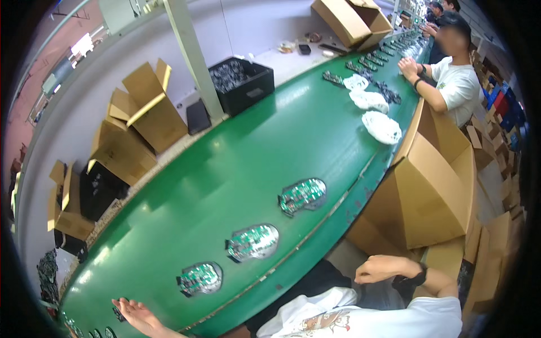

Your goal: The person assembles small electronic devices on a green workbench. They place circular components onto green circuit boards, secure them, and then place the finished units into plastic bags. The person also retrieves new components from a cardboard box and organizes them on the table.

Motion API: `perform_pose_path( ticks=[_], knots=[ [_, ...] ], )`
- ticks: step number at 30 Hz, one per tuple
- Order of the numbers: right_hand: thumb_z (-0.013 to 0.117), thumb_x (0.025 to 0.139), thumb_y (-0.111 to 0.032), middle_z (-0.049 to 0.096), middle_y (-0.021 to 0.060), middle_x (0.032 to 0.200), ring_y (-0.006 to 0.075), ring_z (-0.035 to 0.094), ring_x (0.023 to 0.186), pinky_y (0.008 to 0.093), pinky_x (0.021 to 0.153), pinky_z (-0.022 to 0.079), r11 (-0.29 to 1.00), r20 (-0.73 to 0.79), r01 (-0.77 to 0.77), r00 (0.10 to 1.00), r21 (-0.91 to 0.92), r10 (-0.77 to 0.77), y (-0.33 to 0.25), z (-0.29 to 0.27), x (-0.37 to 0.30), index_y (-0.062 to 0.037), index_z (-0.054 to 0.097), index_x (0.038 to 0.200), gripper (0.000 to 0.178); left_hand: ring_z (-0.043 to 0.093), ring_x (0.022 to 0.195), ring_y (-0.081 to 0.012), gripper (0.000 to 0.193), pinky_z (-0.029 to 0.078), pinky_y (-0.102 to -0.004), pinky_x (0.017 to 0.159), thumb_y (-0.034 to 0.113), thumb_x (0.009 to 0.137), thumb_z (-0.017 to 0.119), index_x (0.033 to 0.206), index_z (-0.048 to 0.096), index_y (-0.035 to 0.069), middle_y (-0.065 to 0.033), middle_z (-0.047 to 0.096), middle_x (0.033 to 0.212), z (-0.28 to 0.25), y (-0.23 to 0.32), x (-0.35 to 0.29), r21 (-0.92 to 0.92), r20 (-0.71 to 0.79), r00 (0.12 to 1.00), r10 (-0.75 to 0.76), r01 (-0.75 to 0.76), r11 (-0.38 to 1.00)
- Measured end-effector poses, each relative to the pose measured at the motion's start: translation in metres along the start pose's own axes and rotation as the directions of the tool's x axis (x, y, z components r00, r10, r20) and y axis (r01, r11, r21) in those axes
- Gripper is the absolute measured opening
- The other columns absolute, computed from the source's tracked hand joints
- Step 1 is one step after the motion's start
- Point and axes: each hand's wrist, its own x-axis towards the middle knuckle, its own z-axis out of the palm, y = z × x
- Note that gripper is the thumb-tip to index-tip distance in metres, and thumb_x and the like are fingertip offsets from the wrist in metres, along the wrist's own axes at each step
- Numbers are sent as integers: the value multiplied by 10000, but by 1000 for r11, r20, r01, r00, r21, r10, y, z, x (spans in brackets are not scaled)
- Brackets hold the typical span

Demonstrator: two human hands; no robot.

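Green conveyor belt (225,163): runs from lower left to upper right, its broad bare middle leaving, it seems, the near margin for pieces within easy reach.
Left hand (135,316): over the belt's lower-left end, fingers extended and loosely parted, no grip visible; it seems poised rather than grasping.
Small dark part (118,314): on the belt's lower-left end, just beside the left fingertips; I cannot tell whether they touch.
Right hand (378,269): off the belt's near edge, in front of the body, fingers curled into a loose fist; nothing shows in it, though its inside is hidden. It looks at rest.
Three circuit-board assemblies (253,242): in a spaced file along the belt's near margin, green component side up on dark rounded bases, presumably so each can be taken singly.
White plastic shells (381,128): on the belt's near margin toward its far end, close together beside dark cabling (389,93).
Black crate (256,90): against the belt's far edge, heaped with small dark parts, likely there to keep loose stock off the running surface.
Large open carton (431,191): beside the belt's near edge, flaps up, perhaps for easy access.
Co-worker (459,84): at the belt's near edge farther along, hands raised together.
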Motion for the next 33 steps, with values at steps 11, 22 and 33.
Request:
perform_pose_path(
  ticks=[11, 22, 33],
  knots=[
    [595, 871, -178, 691, 188, 940, 367, 651, 926, 440, 861, 510, 795, -670, 119, 473, -595, -572, -139, -380, 135, 11, 699, 949, 229, 519, 695, -116, 177, 418, -266, 588, 130, 929, 567, 1099, 525, 148, 21, 580, 883, 49, 20, -28, -41, -158, 977, -140, 135, 990],
    [509, 747, -841, 512, 259, 1393, 372, 507, 1295, 464, 1058, 424, 959, -643, -173, 766, -224, -11, -142, -517, 318, -2, 475, 1406, 1067, 526, 804, -131, 311, 403, -290, 685, 250, 897, 602, 1195, 563, 169, 20, 614, 1006, 30, 13, -19, 136, -340, 939, -54, 107, 985],
    [681, 787, -368, 499, 66, 1437, 335, 507, 1291, 505, 1041, 435, 940, -508, -232, 858, -251, 76, -114, -529, 410, -294, 443, 1415, 675, 536, 803, -139, 338, 414, -289, 682, 274, 904, 579, 1212, 581, 136, -7, 631, 1039, 44, 8, -17, 196, -355, 935, 5, 69, 978]
  ],
)
